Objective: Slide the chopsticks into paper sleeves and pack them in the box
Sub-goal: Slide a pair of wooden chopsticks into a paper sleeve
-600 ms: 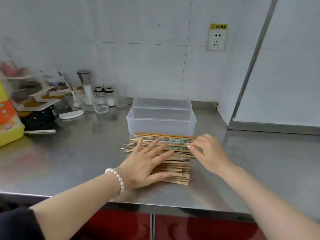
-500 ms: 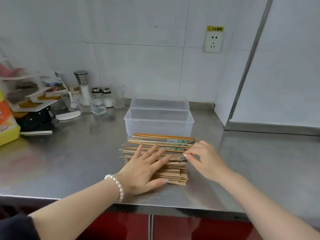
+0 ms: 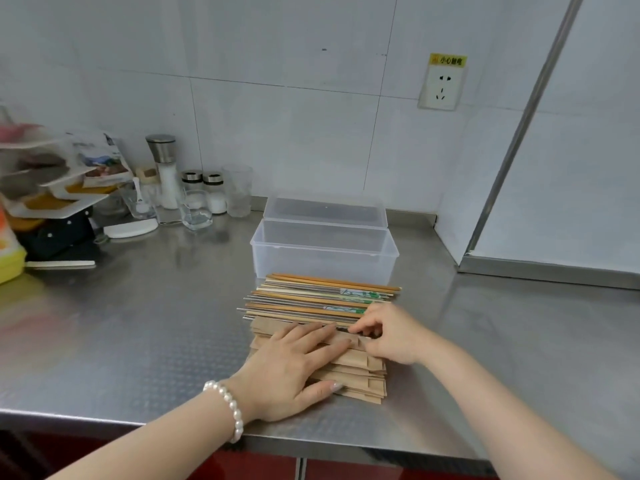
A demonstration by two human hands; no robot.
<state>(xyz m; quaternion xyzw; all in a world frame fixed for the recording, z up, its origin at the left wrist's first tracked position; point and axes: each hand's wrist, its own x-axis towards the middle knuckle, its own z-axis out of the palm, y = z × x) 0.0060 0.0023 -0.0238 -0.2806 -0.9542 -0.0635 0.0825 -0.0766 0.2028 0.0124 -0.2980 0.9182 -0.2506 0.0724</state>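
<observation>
A row of loose chopsticks (image 3: 322, 299), wooden and metal, lies on the steel counter in front of a clear plastic box (image 3: 323, 261) whose lid is open behind it. Nearer to me lies a stack of brown paper sleeves (image 3: 360, 372). My left hand (image 3: 294, 368) rests flat on the sleeves, fingers spread. My right hand (image 3: 388, 332) pinches the right end of a dark chopstick at the far edge of the sleeve stack. The box looks empty inside.
Salt grinder (image 3: 165, 171), small jars (image 3: 214, 197) and glasses (image 3: 195, 209) stand at the back left. A stacked tray rack (image 3: 45, 181) and a yellow bag (image 3: 8, 258) sit at the far left. A wall socket (image 3: 443, 83) is above; the counter edge (image 3: 138, 422) runs close to me.
My left hand slid back from the chopsticks onto the paper sleeves. My right hand moved nearer to me and closed its fingertips on a chopstick end.
</observation>
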